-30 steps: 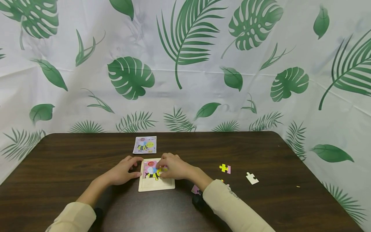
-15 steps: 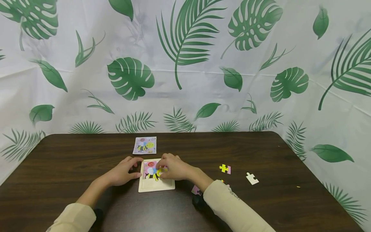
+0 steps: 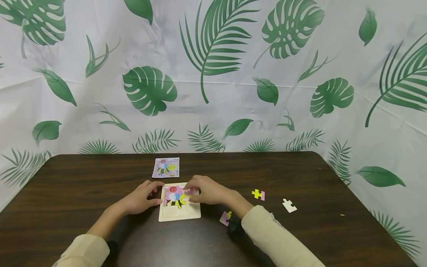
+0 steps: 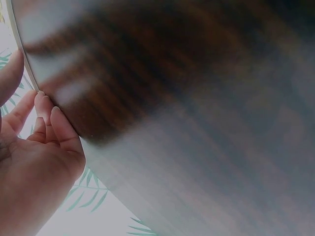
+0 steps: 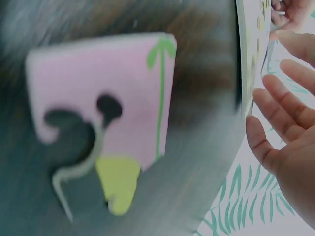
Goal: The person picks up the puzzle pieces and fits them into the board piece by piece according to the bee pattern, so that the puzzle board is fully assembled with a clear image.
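Note:
A pale wooden puzzle board (image 3: 180, 214) lies in front of me, its upper part filled with bee-picture pieces and its lower strip bare. My left hand (image 3: 142, 197) steadies the board's left side, thumb and forefinger set apart along the edge. My right hand (image 3: 209, 191) hovers at the board's right side. Between its thumb and forefinger a yellow and pink puzzle piece (image 3: 189, 191) shows. In the right wrist view the fingers (image 5: 280, 93) are spread and fairly straight. Close to that wrist lies a loose pink puzzle piece (image 5: 133, 73) with a green stripe and a yellow tab.
A square bee picture card (image 3: 165, 168) lies behind the board. To the right rest a yellow and pink puzzle piece (image 3: 258, 194) and a blank cream piece (image 3: 289, 205), turned face down. A leaf-print cloth (image 3: 207, 129) hangs behind the dark wooden table (image 3: 100, 174).
My right hand has drawn back slightly to the right, uncovering more of the bee and a curved socket. The pink piece beside its wrist shows more fully. The left hand stays put.

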`<act>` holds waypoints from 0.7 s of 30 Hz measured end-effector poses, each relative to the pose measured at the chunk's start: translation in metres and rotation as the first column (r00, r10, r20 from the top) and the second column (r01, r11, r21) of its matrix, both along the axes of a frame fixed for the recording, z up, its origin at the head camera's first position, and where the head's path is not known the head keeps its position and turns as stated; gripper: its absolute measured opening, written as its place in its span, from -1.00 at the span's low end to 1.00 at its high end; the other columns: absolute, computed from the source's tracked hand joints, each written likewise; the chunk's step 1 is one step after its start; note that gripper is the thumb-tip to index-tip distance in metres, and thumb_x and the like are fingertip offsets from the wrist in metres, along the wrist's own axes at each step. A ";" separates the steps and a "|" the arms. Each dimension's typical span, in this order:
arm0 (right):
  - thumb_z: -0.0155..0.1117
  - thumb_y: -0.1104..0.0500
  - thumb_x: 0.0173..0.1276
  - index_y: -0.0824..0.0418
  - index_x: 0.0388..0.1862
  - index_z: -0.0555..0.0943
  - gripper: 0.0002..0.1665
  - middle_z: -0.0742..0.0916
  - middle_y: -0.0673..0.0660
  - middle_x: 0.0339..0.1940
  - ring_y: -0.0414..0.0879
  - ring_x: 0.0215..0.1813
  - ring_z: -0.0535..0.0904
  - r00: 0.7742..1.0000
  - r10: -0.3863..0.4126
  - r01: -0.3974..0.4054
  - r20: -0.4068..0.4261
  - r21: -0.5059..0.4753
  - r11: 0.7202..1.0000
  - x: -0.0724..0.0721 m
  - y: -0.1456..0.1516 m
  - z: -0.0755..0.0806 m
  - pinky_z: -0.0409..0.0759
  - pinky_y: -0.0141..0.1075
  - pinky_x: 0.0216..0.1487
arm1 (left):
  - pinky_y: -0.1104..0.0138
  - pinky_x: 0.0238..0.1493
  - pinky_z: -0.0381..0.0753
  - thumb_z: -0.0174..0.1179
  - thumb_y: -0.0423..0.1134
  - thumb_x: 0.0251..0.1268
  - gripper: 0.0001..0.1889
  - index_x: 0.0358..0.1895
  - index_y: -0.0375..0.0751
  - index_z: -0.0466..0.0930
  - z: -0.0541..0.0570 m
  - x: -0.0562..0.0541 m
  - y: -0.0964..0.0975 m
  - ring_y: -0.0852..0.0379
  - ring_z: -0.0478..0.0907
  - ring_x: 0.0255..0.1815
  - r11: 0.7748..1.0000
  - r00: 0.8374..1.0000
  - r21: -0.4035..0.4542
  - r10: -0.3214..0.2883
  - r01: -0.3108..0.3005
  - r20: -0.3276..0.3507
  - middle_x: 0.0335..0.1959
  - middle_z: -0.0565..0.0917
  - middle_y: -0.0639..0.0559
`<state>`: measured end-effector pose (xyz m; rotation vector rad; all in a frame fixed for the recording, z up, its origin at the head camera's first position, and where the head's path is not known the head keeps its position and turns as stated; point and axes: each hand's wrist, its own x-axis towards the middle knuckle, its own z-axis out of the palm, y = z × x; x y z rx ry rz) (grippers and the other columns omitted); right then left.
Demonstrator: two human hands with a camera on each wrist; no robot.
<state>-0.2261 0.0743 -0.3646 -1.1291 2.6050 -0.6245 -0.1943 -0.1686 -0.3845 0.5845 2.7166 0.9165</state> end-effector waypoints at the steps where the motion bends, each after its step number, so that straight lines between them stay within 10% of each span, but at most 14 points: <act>1: 0.35 0.20 0.15 0.23 -0.05 0.60 -0.64 0.57 0.06 -0.25 -0.11 -0.23 0.44 1.000 0.001 -0.001 0.005 -0.005 1.000 -0.001 0.002 0.000 0.40 -0.41 -0.21 | 0.07 -0.16 0.39 0.25 -0.18 0.14 -0.47 0.16 -0.30 0.32 0.000 0.000 0.000 -0.04 0.36 -0.19 1.000 1.000 -0.001 0.001 -0.001 0.001 -0.21 0.36 -0.09; 21: 0.33 0.18 0.16 0.30 -0.02 0.55 -0.59 0.60 0.12 -0.16 -0.02 -0.17 0.49 0.999 -0.027 0.026 -0.020 -0.016 1.000 -0.012 0.075 0.004 0.47 -0.23 -0.12 | 0.08 -0.18 0.38 0.24 -0.18 0.15 -0.47 0.16 -0.30 0.32 0.000 0.000 0.000 -0.04 0.35 -0.20 1.000 1.000 -0.002 -0.007 0.007 -0.008 -0.21 0.37 -0.09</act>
